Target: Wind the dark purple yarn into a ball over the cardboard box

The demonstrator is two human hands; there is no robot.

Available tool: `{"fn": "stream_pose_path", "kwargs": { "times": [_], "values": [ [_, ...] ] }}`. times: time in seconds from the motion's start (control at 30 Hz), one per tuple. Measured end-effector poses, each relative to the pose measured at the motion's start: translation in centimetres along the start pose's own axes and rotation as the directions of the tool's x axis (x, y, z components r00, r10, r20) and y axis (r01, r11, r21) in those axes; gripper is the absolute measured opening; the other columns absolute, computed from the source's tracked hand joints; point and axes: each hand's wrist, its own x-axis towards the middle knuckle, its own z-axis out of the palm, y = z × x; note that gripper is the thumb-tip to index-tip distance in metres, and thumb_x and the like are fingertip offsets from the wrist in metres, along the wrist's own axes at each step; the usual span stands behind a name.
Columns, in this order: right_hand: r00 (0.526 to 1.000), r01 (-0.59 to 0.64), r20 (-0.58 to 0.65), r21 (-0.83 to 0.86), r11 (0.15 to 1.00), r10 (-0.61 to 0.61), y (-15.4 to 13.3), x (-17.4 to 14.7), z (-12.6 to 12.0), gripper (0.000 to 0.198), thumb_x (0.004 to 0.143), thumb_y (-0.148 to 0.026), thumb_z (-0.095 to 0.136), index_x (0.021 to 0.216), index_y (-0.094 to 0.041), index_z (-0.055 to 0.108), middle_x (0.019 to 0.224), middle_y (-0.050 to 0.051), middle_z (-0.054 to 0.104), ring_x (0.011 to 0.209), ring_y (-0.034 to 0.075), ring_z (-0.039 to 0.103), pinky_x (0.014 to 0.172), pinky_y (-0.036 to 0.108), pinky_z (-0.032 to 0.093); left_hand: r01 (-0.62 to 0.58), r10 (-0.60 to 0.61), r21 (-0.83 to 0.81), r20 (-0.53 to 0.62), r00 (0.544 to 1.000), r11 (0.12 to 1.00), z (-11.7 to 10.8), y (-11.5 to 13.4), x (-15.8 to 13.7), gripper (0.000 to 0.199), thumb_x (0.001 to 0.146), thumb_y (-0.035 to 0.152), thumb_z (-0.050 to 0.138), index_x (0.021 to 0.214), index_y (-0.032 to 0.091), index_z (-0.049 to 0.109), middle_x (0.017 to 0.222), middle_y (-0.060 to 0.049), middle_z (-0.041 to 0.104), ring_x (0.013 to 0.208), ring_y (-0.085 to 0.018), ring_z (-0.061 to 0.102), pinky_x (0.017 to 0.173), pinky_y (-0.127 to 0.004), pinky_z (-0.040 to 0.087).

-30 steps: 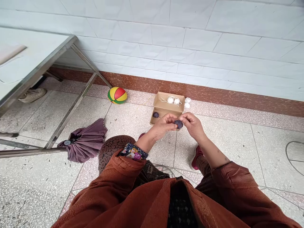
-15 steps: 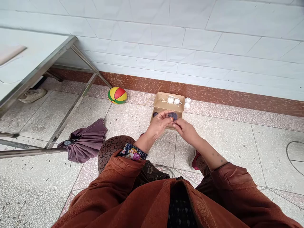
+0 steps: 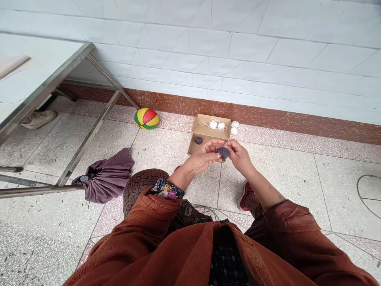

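Over the open cardboard box (image 3: 193, 148), my left hand (image 3: 204, 157) holds a small dark grey-purple ball of yarn (image 3: 223, 152) between thumb and fingers. My right hand (image 3: 239, 156) is closed, its thumb and fingertips pinched at the ball's right upper edge; a strand between them is too fine to make out. A second dark ball of yarn (image 3: 199, 140) lies in the near part of the box. Two white balls of yarn (image 3: 213, 124) with loose strands rest in the lid part, against the wall side. My hands hide the box's near right part.
Two more white balls (image 3: 234, 128) sit on the floor right of the box. A colourful ball (image 3: 147, 118) stands by the wall. Left of my knee is a folded purple umbrella (image 3: 108, 178), beside a metal-framed table (image 3: 68, 59). A cable (image 3: 360, 186) lies at the far right.
The yarn ball has moved slightly right and nearer to me. My right hand has risen from below the ball to its upper right side. The dark ball in the box now shows more fully.
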Motion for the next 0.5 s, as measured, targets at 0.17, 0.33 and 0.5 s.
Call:
{"fn": "stream_pose_path", "kwargs": {
  "times": [0.17, 0.33, 0.5],
  "values": [
    [0.967, 0.106, 0.238, -0.053, 0.993, -0.091, -0.8, -1.3, 0.7, 0.025, 0.106, -0.046, 0.058, 0.094, -0.027, 0.067, 0.090, 0.004, 0.073, 0.082, 0.022, 0.066, 0.077, 0.035, 0.054, -0.097, 0.099, 0.024, -0.270, 0.958, 0.995, -0.7, -0.3, 0.9, 0.040, 0.068, 0.021, 0.087, 0.105, 0.019, 0.072, 0.102, -0.003, 0.074, 0.093, -0.014, 0.067, 0.089, -0.031, 0.053],
    [0.957, 0.221, 0.197, -0.010, 0.975, -0.215, -2.3, -1.0, -0.9, 0.027, 0.107, -0.049, 0.061, 0.095, -0.028, 0.073, 0.091, 0.005, 0.074, 0.085, 0.024, 0.068, 0.082, 0.038, 0.057, -0.030, 0.133, 0.303, -0.325, 0.936, 0.952, -0.7, -0.4, 1.0, 0.038, 0.065, 0.018, 0.087, 0.100, 0.017, 0.073, 0.096, -0.001, 0.074, 0.084, -0.011, 0.062, 0.084, -0.028, 0.049],
    [0.991, 0.132, 0.003, -0.045, 0.990, -0.132, -1.4, -0.1, -1.4, 0.030, 0.104, -0.051, 0.065, 0.087, -0.028, 0.074, 0.086, 0.005, 0.072, 0.086, 0.024, 0.067, 0.083, 0.039, 0.057, 0.008, 0.020, 0.329, -0.084, 0.996, 0.944, -0.2, -0.3, 0.2, 0.038, 0.068, 0.020, 0.089, 0.102, 0.017, 0.071, 0.089, -0.001, 0.072, 0.080, -0.012, 0.063, 0.082, -0.030, 0.048]
  ]
}}
